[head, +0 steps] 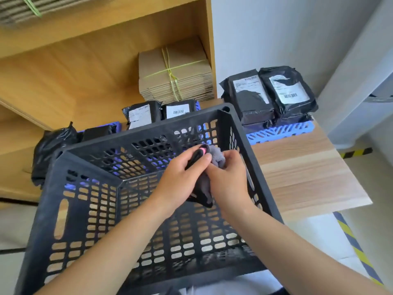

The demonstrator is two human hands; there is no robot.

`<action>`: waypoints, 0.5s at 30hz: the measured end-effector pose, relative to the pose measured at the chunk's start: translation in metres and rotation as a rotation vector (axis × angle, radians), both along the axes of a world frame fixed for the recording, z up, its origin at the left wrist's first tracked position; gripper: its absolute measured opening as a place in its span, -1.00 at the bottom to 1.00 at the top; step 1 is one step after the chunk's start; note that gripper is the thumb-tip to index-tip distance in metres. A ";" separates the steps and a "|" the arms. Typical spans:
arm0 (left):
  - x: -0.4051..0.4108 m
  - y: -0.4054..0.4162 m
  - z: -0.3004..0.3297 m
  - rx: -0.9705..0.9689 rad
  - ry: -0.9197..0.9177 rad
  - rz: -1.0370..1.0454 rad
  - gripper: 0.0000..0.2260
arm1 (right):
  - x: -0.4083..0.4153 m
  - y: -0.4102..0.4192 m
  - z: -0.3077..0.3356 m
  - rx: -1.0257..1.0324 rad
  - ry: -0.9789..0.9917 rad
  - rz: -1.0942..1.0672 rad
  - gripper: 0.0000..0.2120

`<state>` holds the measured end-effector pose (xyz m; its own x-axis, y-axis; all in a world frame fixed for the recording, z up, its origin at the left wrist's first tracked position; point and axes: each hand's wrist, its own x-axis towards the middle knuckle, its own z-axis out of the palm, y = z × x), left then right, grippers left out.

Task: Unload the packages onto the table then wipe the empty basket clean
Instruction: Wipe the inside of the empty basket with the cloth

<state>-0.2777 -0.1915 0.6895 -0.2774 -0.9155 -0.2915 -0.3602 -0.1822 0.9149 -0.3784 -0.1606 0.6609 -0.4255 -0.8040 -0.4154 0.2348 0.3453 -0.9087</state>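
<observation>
Basket [89, 201], black perforated plastic, sits on the wooden table [308, 173] with nothing in it but both hands. Left hand [180, 177] and right hand [228, 177] meet above its floor, fingers curled round a grey cloth [214, 158] with a pink tag bunched between them. Beyond the fingertips, black packages [270, 94] lie on blue trays [276, 133]; their white barcode labels are too blurred to read. Tied cardboard bundle [174, 77] stands behind.
</observation>
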 end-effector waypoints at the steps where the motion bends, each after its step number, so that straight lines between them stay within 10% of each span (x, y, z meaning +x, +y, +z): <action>1: -0.004 0.007 -0.001 0.017 0.019 -0.008 -0.76 | 0.000 0.000 0.001 0.002 -0.050 0.013 -0.79; 11: 0.021 0.004 -0.016 0.344 0.427 0.411 -0.53 | -0.018 -0.004 0.029 -0.056 -0.383 0.628 -0.67; 15: 0.034 -0.013 -0.050 0.646 0.460 0.544 -0.69 | -0.048 -0.018 0.036 -0.219 -0.114 0.390 -0.73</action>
